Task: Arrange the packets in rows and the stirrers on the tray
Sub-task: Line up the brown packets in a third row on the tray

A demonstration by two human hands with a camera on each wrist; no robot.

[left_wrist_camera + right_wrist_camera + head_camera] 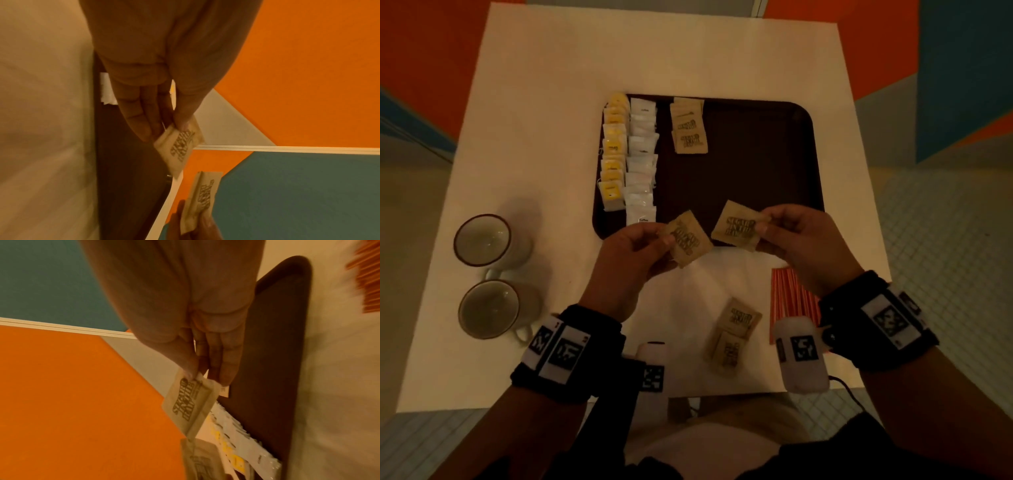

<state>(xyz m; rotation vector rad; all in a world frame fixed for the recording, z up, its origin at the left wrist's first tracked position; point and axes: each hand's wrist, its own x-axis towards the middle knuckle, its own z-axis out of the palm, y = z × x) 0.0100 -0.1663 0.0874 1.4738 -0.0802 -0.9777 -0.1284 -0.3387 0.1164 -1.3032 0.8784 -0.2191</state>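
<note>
A dark brown tray [756, 164] lies on the white table. On its left side run a row of yellow packets [614, 154] and a row of white packets [642, 157], with a short row of brown packets [690, 126] beside them. My left hand [640, 240] pinches a brown packet [690, 238] above the tray's near edge. My right hand [787, 236] pinches another brown packet [739, 224] just to its right. The left wrist view shows the left packet [180, 146] between thumb and fingers. In the right wrist view, the right packet [191, 404] is held the same way.
Several loose brown packets [734, 332] lie on the table near me. Orange stirrers [789, 301] lie at the near right, partly under my right wrist. Two cups [482, 240] [489, 308] stand at the left of the table. The tray's right half is bare.
</note>
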